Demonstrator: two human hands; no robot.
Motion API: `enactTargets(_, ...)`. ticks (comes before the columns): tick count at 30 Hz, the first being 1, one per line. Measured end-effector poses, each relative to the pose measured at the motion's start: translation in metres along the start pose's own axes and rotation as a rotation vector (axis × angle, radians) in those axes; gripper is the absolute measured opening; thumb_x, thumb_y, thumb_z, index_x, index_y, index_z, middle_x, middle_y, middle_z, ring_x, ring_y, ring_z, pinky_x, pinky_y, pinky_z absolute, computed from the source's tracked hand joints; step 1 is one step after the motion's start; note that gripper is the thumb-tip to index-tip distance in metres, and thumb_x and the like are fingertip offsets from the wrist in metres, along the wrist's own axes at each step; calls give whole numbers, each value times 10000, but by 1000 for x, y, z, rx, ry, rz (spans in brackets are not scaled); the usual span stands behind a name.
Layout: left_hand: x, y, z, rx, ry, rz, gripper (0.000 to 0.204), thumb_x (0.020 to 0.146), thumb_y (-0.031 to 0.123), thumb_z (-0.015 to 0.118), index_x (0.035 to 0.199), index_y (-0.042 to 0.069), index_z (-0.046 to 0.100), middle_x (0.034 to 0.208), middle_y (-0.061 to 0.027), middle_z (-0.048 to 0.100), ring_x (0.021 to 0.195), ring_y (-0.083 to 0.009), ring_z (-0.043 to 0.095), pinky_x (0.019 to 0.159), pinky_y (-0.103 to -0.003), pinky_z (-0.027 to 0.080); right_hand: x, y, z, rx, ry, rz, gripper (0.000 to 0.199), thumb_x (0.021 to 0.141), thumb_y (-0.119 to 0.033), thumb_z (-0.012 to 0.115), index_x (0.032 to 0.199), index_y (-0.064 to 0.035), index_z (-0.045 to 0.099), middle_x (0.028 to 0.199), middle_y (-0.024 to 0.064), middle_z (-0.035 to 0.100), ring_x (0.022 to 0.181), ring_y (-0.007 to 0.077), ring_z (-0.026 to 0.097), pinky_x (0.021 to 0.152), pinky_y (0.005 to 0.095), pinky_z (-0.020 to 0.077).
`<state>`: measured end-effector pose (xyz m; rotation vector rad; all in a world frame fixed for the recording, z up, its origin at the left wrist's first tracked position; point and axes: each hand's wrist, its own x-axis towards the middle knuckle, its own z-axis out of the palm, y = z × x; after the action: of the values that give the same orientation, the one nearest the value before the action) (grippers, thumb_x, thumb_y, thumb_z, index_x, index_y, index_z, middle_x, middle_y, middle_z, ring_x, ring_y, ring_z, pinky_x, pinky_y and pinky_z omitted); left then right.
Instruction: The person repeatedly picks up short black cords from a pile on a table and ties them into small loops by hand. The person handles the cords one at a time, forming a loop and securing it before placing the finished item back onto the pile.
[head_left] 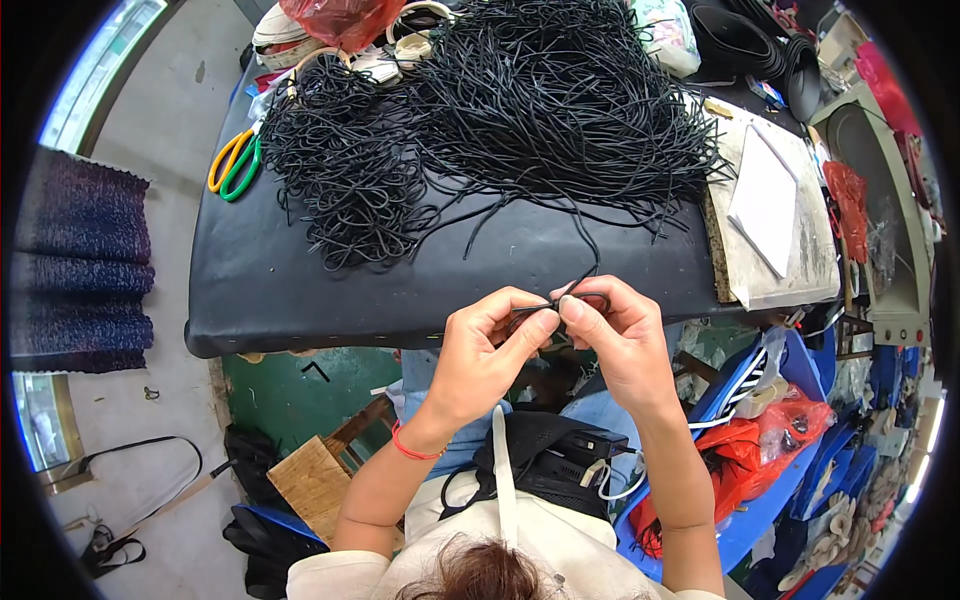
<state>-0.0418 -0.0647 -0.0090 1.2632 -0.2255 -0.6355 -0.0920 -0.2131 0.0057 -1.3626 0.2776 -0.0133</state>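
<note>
Both my hands meet over the near edge of the black-covered table (pixel 290 290), thumbs almost touching. Between finger and thumb, my left hand (pixel 490 340) pinches a thin black cord (pixel 592 250). My right hand (pixel 620 340) pinches the same cord just beside it, where it bends into small loops. One stretch of cord runs up from my fingers toward the large heap of black cords (pixel 560 100). To the left of that heap lies a smaller, curlier pile of black cords (pixel 340 160). My fingers partly hide the looped section.
Scissors (pixel 238 165) with yellow and green handles lie at the table's left. A white sheet (pixel 765 205) rests on a board (pixel 790 270) at the right. Below it stands a blue bin (pixel 770 490) with red plastic bags (pixel 740 460). A dark curtain (pixel 80 260) hangs at far left.
</note>
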Motion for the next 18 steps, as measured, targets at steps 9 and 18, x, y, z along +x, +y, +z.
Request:
enactTargets(9, -4, -2, 6, -35, 24, -22, 175, 870, 117, 585, 992, -7, 598, 796, 6, 587, 672, -23, 504, 582, -170, 413, 0, -7, -2, -21, -17, 32, 191, 882, -151, 578, 993, 4, 575, 804, -8, 571, 682, 28, 474, 582, 181, 401)
enactTargets(18, -3, 2, 8, 478, 38, 305, 138, 812, 38, 602, 938, -19, 606, 702, -64, 577, 582, -72, 518, 500, -249, 392, 10, 3, 14, -509, 331, -440, 102, 798, -55, 634, 765, 23, 578, 701, 59, 523, 563, 105, 479, 519, 226, 383)
